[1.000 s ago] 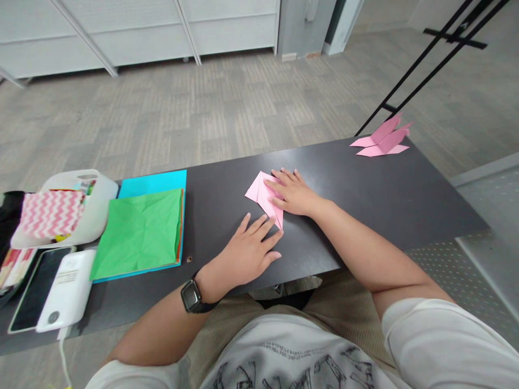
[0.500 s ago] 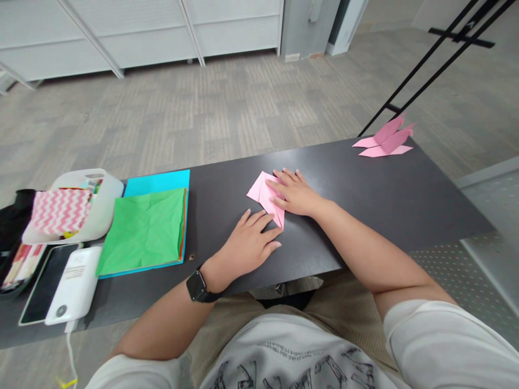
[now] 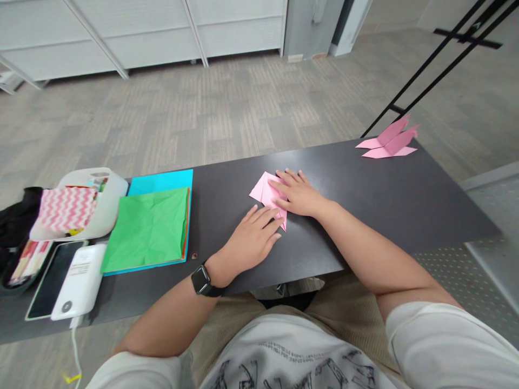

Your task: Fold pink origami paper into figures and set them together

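Observation:
A folded sheet of pink origami paper (image 3: 266, 190) lies flat on the dark table (image 3: 324, 237). My right hand (image 3: 298, 193) rests over its right side with fingers spread, pressing it down and hiding part of it. Over the paper's lower, pointed end lies my left hand (image 3: 253, 235), fingers stretched out and a watch (image 3: 200, 279) on the wrist. Neither hand grips anything. Two folded pink paper birds (image 3: 389, 141) stand at the table's far right corner.
Left of my hands, green paper (image 3: 148, 229) tops a stack with blue sheets (image 3: 162, 181). Beyond it are a white basket (image 3: 111, 202) with a patterned pink pouch (image 3: 68, 208), a phone (image 3: 51, 286) and a white power bank (image 3: 80, 281) with a cable.
My left hand has slid slightly up and onto the paper's lower point. The right hand stays in place on the paper. The whole view has shifted a little.

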Available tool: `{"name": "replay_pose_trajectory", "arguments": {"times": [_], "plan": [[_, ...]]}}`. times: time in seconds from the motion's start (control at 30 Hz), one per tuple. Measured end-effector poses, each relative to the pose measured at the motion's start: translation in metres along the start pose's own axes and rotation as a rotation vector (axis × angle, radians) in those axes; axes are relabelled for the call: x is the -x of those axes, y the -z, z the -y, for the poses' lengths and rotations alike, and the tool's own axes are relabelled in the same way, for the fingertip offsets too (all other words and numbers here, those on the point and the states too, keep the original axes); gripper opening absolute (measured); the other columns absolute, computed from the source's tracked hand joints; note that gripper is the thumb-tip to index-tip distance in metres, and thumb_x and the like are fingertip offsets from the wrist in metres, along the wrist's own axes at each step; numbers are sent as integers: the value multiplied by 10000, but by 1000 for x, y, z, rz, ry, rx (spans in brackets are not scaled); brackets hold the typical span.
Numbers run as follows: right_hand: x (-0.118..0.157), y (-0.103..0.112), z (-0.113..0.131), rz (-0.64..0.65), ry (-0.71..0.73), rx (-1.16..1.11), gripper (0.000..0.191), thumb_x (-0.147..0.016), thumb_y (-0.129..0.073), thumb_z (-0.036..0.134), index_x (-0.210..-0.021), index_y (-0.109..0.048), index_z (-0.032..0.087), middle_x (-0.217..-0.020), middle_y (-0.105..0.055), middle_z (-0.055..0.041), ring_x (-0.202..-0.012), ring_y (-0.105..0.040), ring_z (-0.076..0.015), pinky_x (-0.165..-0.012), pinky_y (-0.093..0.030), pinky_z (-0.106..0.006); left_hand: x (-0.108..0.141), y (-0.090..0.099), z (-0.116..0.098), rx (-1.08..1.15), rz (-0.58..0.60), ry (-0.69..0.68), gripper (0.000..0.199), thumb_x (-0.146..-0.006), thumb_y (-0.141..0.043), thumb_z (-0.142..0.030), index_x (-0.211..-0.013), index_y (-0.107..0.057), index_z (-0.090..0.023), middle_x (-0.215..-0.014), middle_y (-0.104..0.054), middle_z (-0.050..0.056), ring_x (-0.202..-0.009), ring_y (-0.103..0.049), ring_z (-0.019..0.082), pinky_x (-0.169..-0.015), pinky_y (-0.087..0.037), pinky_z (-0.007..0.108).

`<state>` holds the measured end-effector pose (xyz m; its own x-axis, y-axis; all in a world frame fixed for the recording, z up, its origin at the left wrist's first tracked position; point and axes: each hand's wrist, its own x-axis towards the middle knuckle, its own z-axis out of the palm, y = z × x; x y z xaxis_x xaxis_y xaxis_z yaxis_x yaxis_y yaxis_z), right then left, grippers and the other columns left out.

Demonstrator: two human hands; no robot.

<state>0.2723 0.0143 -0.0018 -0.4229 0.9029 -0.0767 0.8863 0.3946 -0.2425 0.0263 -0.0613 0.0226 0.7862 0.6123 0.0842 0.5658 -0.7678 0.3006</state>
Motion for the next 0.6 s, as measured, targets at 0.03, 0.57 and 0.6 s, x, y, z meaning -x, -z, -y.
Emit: {"name": "replay_pose_trajectory", "arguments": {"times": [0.03,0.57,0.6], "plan": [[0,-1,0,-5,3,0,702,-1075,-500,580,-1706,-425,282,-1823,-273,-128,-1676,-214,-447,-1323,-166,-729,0,-4,0,-16,7,-14,482,-1148,-438,-358,-1586,-561,-199,-1671,-542,121,-1596,-443,291,-1358,-291,547],[0,3,2,13,-9,-11,697,-1077,-515,568,-1705,-428,279,-1823,-268,-140,-1683,-202,-440,-1330,-158,-723,3,7,5,107,131,-136,440,-1173,-387,-370,-1514,-637,-246,-1599,-635,53,-1520,-554,208,-1388,-221,502],[0,3,2,12,-10,-9,700,-1076,-518,570,-1706,-427,280,-1822,-269,-140,-1682,-206,-439,-1331,-156,-721,2,8,6,103,92,-112,440,-1172,-384,-363,-1503,-646,-236,-1583,-649,56,-1502,-570,201,-1387,-234,483]]}}
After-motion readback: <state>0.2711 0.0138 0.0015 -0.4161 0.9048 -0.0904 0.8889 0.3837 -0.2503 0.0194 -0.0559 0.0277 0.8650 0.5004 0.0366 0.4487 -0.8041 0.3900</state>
